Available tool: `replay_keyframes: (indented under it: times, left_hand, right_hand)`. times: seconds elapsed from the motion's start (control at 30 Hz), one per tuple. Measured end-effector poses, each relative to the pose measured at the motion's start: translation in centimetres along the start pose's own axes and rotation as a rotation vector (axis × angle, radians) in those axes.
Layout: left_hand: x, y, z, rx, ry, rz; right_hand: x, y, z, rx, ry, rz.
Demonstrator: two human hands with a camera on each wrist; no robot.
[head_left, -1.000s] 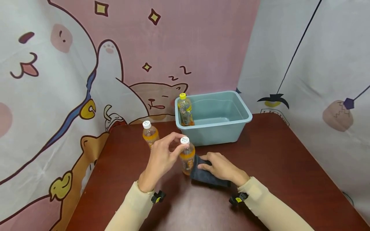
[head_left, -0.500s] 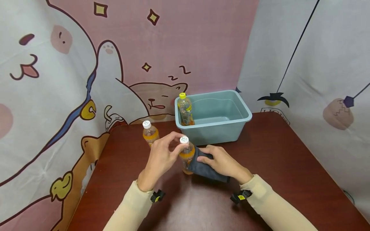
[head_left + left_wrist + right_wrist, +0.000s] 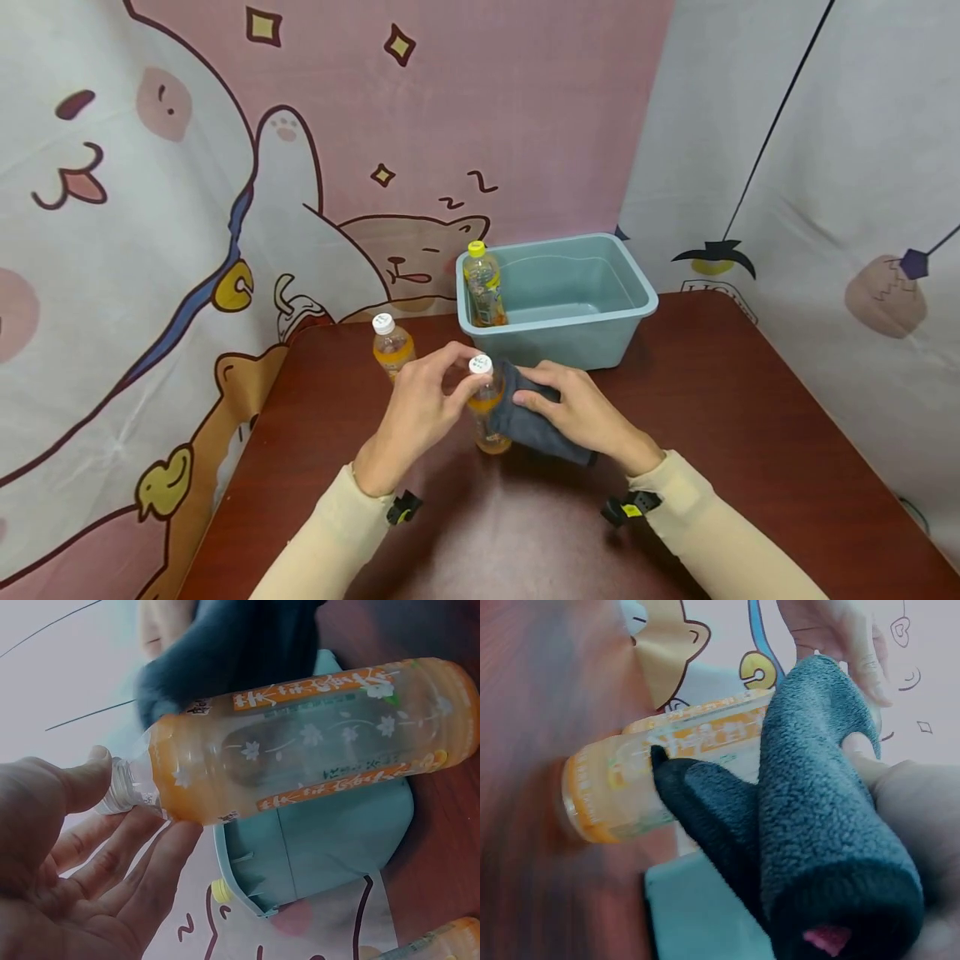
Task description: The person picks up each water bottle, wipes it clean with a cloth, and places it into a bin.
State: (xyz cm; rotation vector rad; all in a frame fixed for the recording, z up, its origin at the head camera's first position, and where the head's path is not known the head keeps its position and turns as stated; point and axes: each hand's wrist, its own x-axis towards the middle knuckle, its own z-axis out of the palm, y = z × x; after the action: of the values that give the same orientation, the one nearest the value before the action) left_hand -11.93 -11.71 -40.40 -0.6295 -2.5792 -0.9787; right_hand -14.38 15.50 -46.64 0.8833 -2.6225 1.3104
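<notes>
A clear plastic bottle [image 3: 491, 429] with orange label bands and a white cap stands upright on the table. My left hand [image 3: 423, 400] pinches it at the cap and neck between thumb and fingers; the left wrist view shows this grip on the bottle [image 3: 315, 742] closely. A folded dark grey cloth [image 3: 536, 421] is in my right hand [image 3: 588, 408], gripped between thumb and fingers. The cloth lies against the bottle's right side near the shoulder. In the right wrist view the cloth [image 3: 817, 787] covers the bottle's upper part.
Behind the hands stands a light blue plastic bin [image 3: 562, 342] holding a yellow-capped bottle [image 3: 483, 287] at its left end. Another white-capped bottle [image 3: 392, 346] with orange bands stands to the left, partly hidden by my left hand. Patterned cloth hangings surround the brown table [image 3: 720, 433].
My right hand has moved the cloth up along the bottle's right side, from its lower part toward the shoulder. The left hand has kept its grip at the cap.
</notes>
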Motion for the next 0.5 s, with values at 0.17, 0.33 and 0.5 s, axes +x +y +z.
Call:
replay_keyframes:
  times: [0.17, 0.33, 0.5]
  left_hand:
    - [0.1, 0.0, -0.2, 0.007, -0.006, 0.012]
    - [0.2, 0.1, -0.3, -0.003, -0.017, 0.002]
    - [0.2, 0.1, -0.2, -0.012, -0.014, 0.013]
  right_hand:
    - [0.9, -1.2, -0.5, 0.039, 0.029, 0.0]
    - [1.4, -1.9, -0.7, 0.016, 0.037, -0.017]
    - [1.4, -2.1, -0.7, -0.012, 0.045, -0.02]
